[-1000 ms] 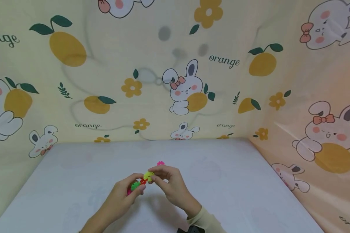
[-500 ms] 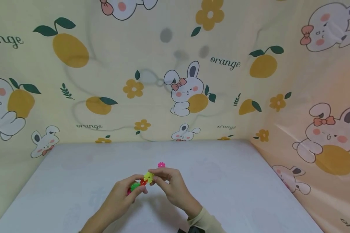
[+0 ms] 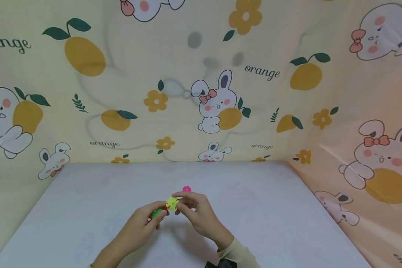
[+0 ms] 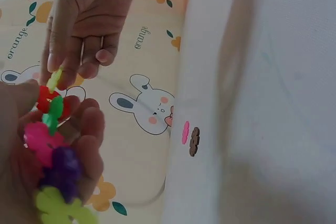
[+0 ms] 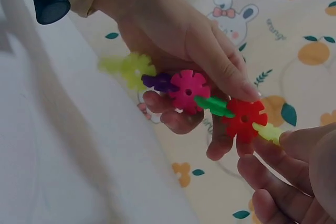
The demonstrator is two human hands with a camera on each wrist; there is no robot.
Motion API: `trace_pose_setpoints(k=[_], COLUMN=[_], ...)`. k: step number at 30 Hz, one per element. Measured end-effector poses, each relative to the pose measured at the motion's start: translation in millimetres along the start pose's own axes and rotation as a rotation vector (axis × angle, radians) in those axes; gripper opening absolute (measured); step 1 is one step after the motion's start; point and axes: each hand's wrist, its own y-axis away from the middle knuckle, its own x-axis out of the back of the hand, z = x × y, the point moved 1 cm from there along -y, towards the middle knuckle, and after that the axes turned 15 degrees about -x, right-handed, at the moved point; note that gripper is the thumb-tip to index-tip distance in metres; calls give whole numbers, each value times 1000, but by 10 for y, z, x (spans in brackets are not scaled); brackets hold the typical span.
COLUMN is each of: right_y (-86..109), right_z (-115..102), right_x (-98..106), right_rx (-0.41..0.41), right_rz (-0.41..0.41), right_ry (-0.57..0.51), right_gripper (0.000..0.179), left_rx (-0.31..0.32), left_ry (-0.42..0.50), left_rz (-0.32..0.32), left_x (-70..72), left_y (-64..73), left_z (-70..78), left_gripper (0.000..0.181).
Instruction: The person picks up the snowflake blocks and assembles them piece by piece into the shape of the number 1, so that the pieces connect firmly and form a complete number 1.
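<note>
My left hand [image 3: 139,225] holds a chain of flower-shaped snowflake discs, pinching its red disc [image 5: 252,113] between thumb and fingers. From there the chain runs back over the palm through a green disc [image 5: 214,106], a pink disc [image 5: 189,91], a purple disc [image 5: 159,82] and a blurred yellow disc [image 5: 137,71]. At the front end, my right hand [image 3: 201,215] pinches another yellow disc [image 3: 172,203] between thumb and index finger. Its edge meets the red disc's edge, the two set crosswise. Both hands are above the white table, close together.
On the table [image 3: 271,219] beyond my right hand lies a loose pink disc [image 3: 186,188]. A brown disc [image 4: 194,141] lies beside it in the left wrist view. A cloth [image 3: 127,85] printed with rabbits and oranges rises behind the table and along its sides.
My left thumb and fingertips have closed further over the red disc, which shows less in the head view. The front yellow disc faces the head camera more fully. The head view has shifted slightly.
</note>
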Motion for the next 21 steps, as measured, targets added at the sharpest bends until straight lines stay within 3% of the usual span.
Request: trace_pose_setpoints(k=[4,13,21], right_y=[-8,-48,-59], right_z=[27,117,154], right_x=[-1,-44,-106], right_rx=[8,60,-10], right_rz=[-38,-121,-169], right_ry=[-57,-207,-311], right_gripper=[27,28,31], left_rx=[-6,-47,-87], left_ry=[-28,0,-76], left_rz=[-7,1,36], left_x=[-3,-27,-53], left_y=[6,16,27], left_z=[16,14,18], left_gripper=[37,32,23])
